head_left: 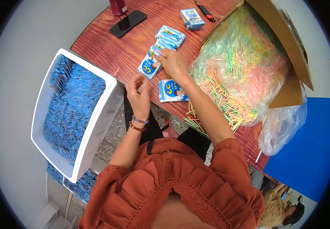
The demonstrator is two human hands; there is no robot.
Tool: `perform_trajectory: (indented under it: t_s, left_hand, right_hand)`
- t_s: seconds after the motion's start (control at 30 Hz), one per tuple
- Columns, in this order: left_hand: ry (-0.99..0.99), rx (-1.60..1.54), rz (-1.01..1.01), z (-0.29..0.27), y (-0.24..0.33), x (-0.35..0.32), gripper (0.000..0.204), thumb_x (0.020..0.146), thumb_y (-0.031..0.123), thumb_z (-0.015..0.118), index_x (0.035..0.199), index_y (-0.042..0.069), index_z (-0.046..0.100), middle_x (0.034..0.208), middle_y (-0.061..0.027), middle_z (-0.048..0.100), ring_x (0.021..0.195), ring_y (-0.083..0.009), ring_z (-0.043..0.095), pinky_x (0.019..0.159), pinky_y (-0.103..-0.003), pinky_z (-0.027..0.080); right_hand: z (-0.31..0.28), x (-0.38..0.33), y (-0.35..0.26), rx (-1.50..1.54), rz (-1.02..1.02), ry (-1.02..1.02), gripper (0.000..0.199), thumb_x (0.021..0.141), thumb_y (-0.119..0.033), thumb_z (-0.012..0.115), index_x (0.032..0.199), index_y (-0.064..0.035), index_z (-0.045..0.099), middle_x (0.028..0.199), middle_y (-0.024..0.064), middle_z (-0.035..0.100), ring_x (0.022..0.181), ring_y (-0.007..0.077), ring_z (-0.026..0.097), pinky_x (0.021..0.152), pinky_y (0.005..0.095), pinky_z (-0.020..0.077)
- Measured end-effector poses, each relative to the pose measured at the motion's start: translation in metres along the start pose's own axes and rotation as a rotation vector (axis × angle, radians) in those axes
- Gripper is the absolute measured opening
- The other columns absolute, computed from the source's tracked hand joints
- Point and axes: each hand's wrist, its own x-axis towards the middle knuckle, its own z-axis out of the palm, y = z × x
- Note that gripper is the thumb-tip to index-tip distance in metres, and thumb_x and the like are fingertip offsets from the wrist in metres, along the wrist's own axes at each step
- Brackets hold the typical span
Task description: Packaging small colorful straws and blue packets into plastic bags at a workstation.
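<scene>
My right hand (173,65) is closed, its fingertips pinching what looks like a thin pink stick (160,53) above blue-and-white printed packets (149,65). These packets lie overlapping in a slanting row on the red-brown wooden table (96,42). Closer to me, partly under my right forearm, is a small stack of matching packets (168,91). My left hand (139,97) hovers at the table's near edge, left of that stack, with fingers curled in. Whatever it may hold is hidden. Loose pink, yellow and green sticks (226,103) spill out beside my right forearm.
At right, an open cardboard box (287,93) holds a clear plastic bag (241,57) of coloured sticks. A white bin (109,86) full of small blue-wrapped pieces stands at left. Farther back are a phone (128,23), bottle (118,7), bundled packets (192,19) and a red-black tool (206,12). Another person (273,210) sits lower right.
</scene>
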Motion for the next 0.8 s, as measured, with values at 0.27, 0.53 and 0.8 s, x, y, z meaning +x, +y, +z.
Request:
perform_trajectory:
  t_s: [0.27,0.53,0.8]
  left_hand:
    - [-0.323,0.671,0.299,0.023,0.016,-0.006,0.041,0.074,0.031,0.077,0.1,0.005,0.06,0.097,-0.0117,0.056,0.093,-0.0329,0.052,0.084,-0.043,0.037]
    - [-0.243,0.582,0.39,0.027,0.004,0.001,0.02,0.077,0.017,0.075,0.084,0.005,0.061,0.081,-0.0062,0.055,0.079,-0.0232,0.051,0.074,-0.037,0.035]
    - [-0.347,0.202,0.407,0.026,0.02,0.011,0.004,0.087,0.004,0.066,0.089,0.003,0.062,0.085,-0.0003,0.06,0.081,-0.0109,0.053,0.068,-0.025,0.042]
  right_hand:
    - [-0.06,-0.084,0.039,0.006,0.139,0.115,0.03,0.089,-0.035,0.061,0.103,-0.0093,0.066,0.087,0.0189,0.069,0.081,0.0358,0.067,0.07,0.0433,0.0491]
    - [-0.097,-0.165,0.115,-0.454,0.028,0.349,0.024,0.085,-0.026,0.065,0.099,-0.006,0.063,0.095,0.0131,0.064,0.086,0.0308,0.061,0.071,0.0392,0.0461]
    - [-0.055,-0.122,0.073,0.326,-0.12,0.319,0.021,0.087,-0.014,0.064,0.104,-0.0012,0.062,0.092,0.0089,0.064,0.085,0.0211,0.063,0.068,0.0323,0.0478]
